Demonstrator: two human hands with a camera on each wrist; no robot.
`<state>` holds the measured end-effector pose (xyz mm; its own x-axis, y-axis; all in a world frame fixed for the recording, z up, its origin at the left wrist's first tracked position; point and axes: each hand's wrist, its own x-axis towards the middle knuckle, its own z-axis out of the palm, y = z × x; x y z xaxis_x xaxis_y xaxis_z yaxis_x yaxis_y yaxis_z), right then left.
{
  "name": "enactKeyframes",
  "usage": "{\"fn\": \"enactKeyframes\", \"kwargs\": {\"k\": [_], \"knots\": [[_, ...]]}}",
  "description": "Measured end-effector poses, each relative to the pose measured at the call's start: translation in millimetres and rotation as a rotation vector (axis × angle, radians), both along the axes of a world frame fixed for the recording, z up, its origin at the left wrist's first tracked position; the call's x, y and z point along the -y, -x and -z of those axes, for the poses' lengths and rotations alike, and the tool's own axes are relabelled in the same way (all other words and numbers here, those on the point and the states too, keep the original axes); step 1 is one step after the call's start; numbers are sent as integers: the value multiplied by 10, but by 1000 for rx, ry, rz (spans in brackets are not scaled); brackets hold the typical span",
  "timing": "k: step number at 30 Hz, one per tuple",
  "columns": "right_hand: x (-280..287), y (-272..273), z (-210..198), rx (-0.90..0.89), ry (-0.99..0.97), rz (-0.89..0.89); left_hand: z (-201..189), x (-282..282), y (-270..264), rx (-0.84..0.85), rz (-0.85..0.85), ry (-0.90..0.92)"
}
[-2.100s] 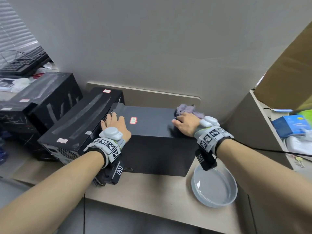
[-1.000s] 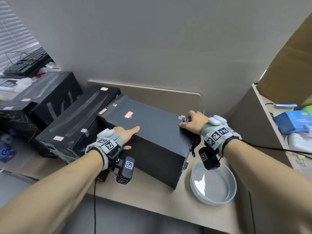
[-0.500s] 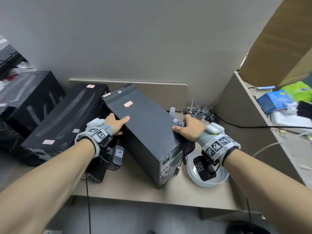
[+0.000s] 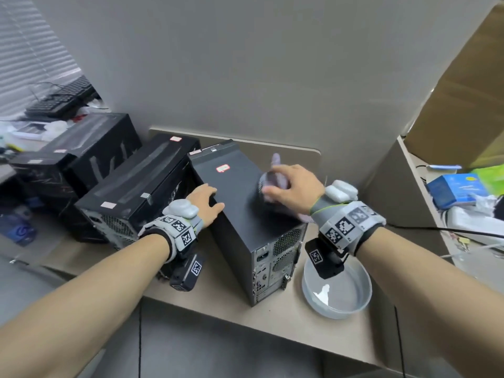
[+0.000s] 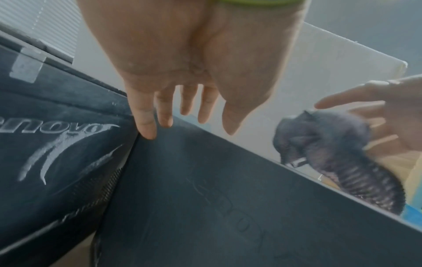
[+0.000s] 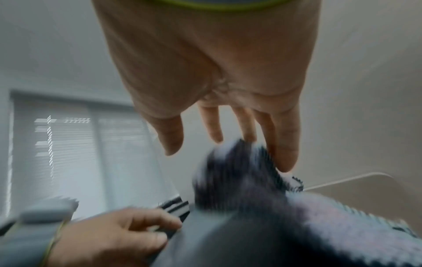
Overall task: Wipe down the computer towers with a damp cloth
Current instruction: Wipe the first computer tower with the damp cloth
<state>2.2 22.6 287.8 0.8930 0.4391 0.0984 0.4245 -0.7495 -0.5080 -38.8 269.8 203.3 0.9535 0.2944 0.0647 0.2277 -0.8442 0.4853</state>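
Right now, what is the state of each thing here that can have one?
Nearest computer tower: upright, rear panel toward camera.
Cloth: bunched on the tower's top, under the right hand.
Right hand: on the cloth, blurred.
Left hand: rests on the tower's left edge.
Basin: holds water.
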Motion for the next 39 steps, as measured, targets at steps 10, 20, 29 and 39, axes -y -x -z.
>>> {"fn": "enactKeyframes", "kwargs": {"k": [10,20,29,39], "knots": [[-529,-332,348,27,682,-240,12,-230,-260,80,84,-48],[-1689,-960,262,-59,785,-304,18,-376,-240,122,110,-99],[-927,-462,322,-14,545,-320,-32,-131,-184,46,45,-68],[375,85,331,-70,262,8,-84,491,70,-28,-56,-41]]}}
